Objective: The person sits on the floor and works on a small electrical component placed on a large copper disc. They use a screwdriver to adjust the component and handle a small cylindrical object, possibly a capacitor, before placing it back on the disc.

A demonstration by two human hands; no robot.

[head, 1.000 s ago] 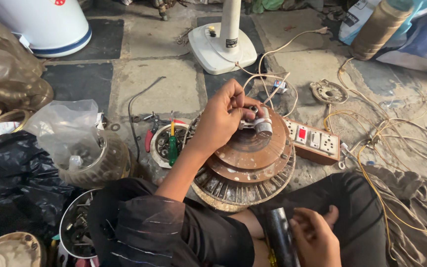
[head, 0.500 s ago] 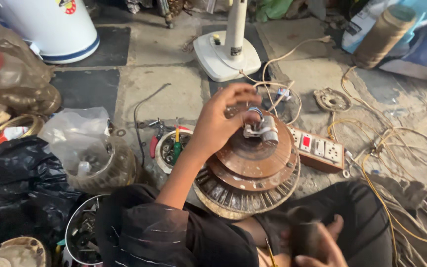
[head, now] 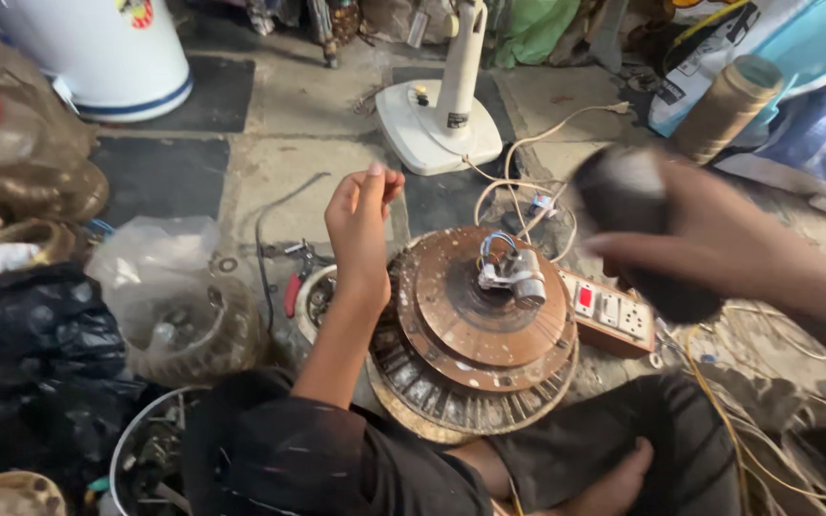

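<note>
A rusty brown ceiling-fan motor (head: 475, 334) lies on the floor in front of my legs, with a metal shaft and a wire loop (head: 509, 272) sticking up from its centre. My left hand (head: 360, 215) hovers just left of the motor and is lifted off it. Its fingertips are pinched together, and nothing shows between them. My right hand (head: 695, 244) is raised at the right, blurred by motion. It grips a dark cylindrical object (head: 623, 196) with a paler end above the motor's right side.
An orange switch-and-socket board (head: 609, 311) lies right of the motor, with tangled pale wires (head: 528, 162) around it. A white pedestal fan base (head: 437, 124) stands behind. A plastic bag holding a wound stator (head: 184, 320), red-handled pliers (head: 292, 291), a black bag (head: 31, 344) and a white drum (head: 112, 57) are at left.
My left hand has let go of the shaft and lifted up and left. My right hand has swung the dark cylinder up from my lap to above the motor's right side.
</note>
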